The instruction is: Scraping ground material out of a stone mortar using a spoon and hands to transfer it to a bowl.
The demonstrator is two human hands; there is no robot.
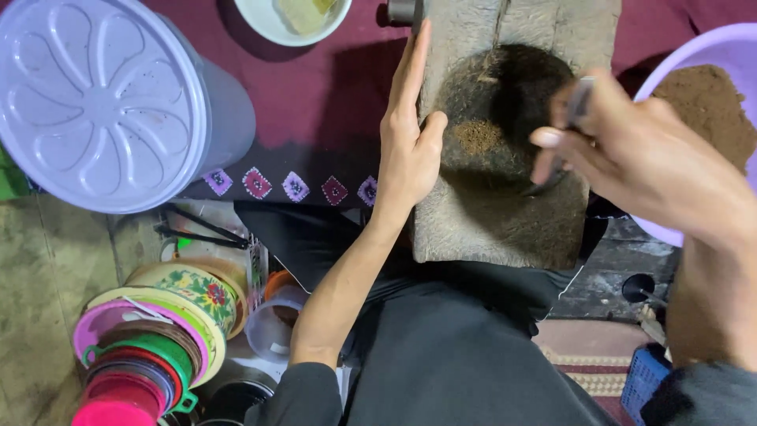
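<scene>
Lidded lilac bucket [102,102], white bowl [290,19], stacked colourful plastic bowls [150,347], maroon cloth [315,95], blue crate [643,379]

Pretty cramped here. The stone grinding slab [505,158] is boxed in: the left hand [406,142] lies flat along its left edge, and the right hand [631,150] with a dark tool [564,134] hangs over the hollow, covering its right half. The lavender basin [694,47] crowds the slab's right side. Best open lane is the maroon cloth [315,102] between the left hand and the big lidded bucket [102,102]. A white bowl [292,20] sits at the top of that lane. The stacked plastic bowls [150,347] fill the lower left.
</scene>
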